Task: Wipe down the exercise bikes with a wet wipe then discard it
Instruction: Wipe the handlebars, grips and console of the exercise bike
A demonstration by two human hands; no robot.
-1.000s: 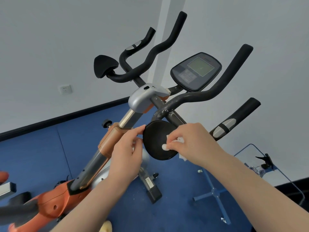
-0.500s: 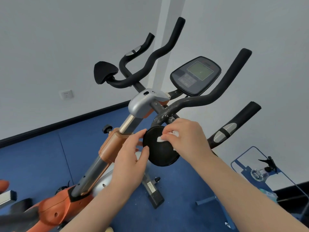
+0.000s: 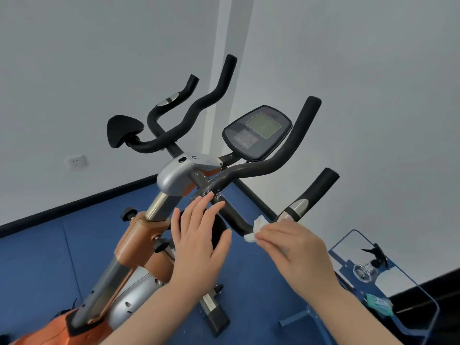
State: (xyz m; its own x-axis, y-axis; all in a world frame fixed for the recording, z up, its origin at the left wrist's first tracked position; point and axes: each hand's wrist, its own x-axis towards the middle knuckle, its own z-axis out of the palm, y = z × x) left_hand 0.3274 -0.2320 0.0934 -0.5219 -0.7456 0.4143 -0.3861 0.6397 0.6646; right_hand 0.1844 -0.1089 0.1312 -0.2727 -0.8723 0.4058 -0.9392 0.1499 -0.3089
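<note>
The exercise bike (image 3: 139,235) has an orange and silver frame, black handlebars (image 3: 281,155) and a grey console (image 3: 257,131). My left hand (image 3: 199,242) lies with straight fingers over the round black arm pad (image 3: 219,232), thumb spread along its right edge, and hides most of the pad. My right hand (image 3: 296,250) pinches a crumpled white wet wipe (image 3: 255,230) and presses it against the lower black handlebar tube (image 3: 235,219), just right of the pad and below the silver pulse sensor (image 3: 296,206).
Blue floor mats lie under the bike. At the lower right stands a blue-framed glass table (image 3: 428,292) with a spray bottle (image 3: 373,262) and a teal wipes pack (image 3: 379,303). A white wall with a socket (image 3: 76,162) is behind. The bike's front foot (image 3: 216,317) sits between my arms.
My right hand has carried the wipe off the pad's face to the handlebar tube on its right. My left hand has slid from the pad's left edge to lie across it.
</note>
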